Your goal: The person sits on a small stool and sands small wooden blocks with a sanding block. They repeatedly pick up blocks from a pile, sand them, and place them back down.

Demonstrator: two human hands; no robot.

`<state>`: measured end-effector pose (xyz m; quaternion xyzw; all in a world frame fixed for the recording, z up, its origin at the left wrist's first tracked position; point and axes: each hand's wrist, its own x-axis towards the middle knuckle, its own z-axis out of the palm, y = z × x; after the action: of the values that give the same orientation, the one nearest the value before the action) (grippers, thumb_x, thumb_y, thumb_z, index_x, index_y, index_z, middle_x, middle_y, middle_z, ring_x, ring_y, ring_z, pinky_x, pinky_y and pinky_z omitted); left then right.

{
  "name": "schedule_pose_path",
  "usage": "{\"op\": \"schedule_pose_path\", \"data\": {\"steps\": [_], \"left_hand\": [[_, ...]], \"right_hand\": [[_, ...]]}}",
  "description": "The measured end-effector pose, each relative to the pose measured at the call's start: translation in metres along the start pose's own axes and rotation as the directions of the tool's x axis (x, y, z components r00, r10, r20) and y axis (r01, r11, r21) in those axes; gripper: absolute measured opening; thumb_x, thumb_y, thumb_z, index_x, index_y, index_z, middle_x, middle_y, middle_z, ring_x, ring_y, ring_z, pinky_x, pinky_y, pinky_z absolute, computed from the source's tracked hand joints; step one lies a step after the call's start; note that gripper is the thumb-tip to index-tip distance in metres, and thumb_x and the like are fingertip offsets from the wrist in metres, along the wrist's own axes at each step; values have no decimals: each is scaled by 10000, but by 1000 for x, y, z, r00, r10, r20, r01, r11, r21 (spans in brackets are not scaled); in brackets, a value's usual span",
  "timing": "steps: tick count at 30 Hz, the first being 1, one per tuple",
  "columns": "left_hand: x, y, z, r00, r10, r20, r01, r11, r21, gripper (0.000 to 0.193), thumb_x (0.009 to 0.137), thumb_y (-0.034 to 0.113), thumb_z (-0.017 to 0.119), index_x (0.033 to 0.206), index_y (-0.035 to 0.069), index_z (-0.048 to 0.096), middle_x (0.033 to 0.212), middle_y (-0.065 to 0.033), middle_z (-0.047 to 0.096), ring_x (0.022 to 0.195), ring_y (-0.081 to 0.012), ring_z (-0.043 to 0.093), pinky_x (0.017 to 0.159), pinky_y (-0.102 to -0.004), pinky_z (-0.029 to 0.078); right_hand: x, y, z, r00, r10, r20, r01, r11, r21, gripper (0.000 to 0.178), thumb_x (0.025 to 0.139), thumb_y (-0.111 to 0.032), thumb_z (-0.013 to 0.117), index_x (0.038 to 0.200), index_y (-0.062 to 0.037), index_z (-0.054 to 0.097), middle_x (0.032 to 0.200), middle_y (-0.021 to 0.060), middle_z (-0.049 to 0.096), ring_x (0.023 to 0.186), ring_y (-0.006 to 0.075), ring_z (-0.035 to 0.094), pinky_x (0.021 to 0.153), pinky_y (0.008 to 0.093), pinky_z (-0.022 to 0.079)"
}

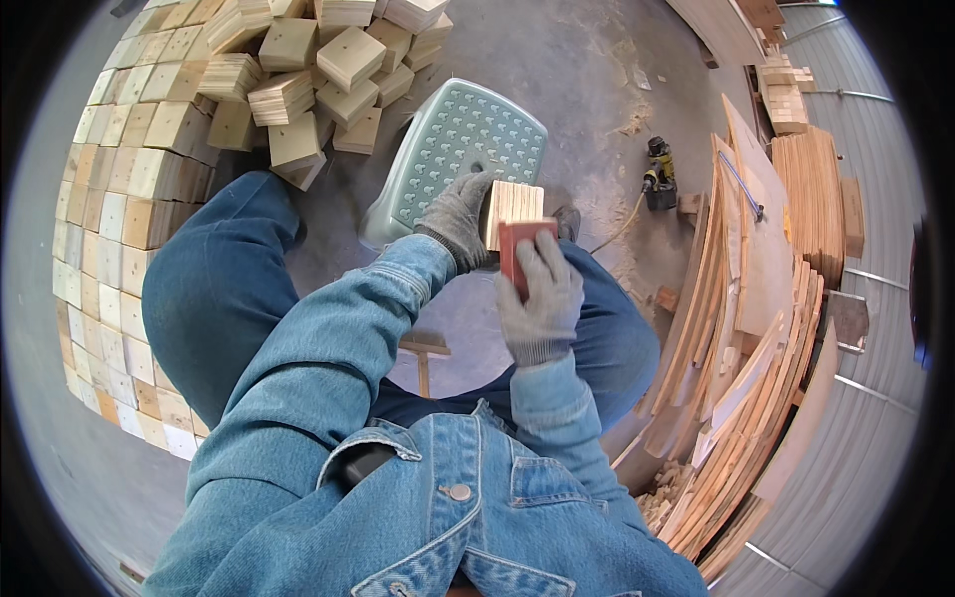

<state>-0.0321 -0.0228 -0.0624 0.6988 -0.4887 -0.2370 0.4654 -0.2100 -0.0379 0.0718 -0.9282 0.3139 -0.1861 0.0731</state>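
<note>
My left hand (456, 217), in a grey work glove, is closed around the side of a plywood block (513, 205) whose layered, striped face points up. In my right hand (543, 297), gloved as well, is a flat reddish-brown sanding block (512, 249). Its far end overlaps the near edge of the plywood block; whether the two press together I cannot tell. Beyond my left hand stands a pale green plastic step stool (476, 134) with a bumpy top, between and ahead of my knees.
Loose plywood blocks (348, 60) are heaped at the far left, beside a tall stack of blocks (124, 224). On the right lean long wooden strips and boards (721, 328). A yellow-and-black power tool (659, 177) with a cord (622, 224) sits on the dusty floor.
</note>
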Motion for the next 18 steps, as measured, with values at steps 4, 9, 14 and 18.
{"op": "schedule_pose_path", "data": {"steps": [4, 9, 14, 18], "left_hand": [[-3, 3, 3, 999, -47, 3, 47, 983, -180, 1218, 556, 520, 1008, 1546, 117, 425, 1482, -204, 525, 1390, -386, 547, 1213, -446, 456], [-2, -3, 7, 1000, 14, 2, -14, 994, 109, 1181, 553, 451, 1000, 1533, 121, 430, 1458, -182, 538, 1363, -371, 564, 1202, -435, 472], [-1, -24, 24, 991, -56, 122, 70, 991, -114, 1090, 656, 768, 839, 1513, 163, 541, 1478, -133, 535, 1429, -389, 429, 1300, -474, 236], [2, -15, 14, 989, -84, 119, 93, 993, -70, 1092, 613, 598, 924, 1498, 130, 490, 1440, -153, 543, 1370, -379, 501, 1253, -451, 350]], "right_hand": [[-23, 0, -8, 1000, -6, 8, 6, 1000, 10, 549, 757, -171, 863, 1286, -89, 737, 1432, 167, 645, 1164, 412, 624, 1021, 538, 515], [36, 18, 13, 999, -19, -51, 20, 999, 30, 485, 779, -206, 832, 1246, -100, 758, 1398, 150, 680, 1204, 395, 653, 1017, 542, 522], [114, 42, 38, 988, 149, 33, -146, 987, -69, 505, 827, -286, 801, 1311, -158, 739, 1521, 118, 629, 1305, 362, 629, 1107, 481, 511], [102, 43, 40, 992, 124, 9, -123, 989, -85, 506, 847, -320, 790, 1329, -181, 721, 1532, 119, 615, 1248, 396, 654, 1086, 506, 524]]}}
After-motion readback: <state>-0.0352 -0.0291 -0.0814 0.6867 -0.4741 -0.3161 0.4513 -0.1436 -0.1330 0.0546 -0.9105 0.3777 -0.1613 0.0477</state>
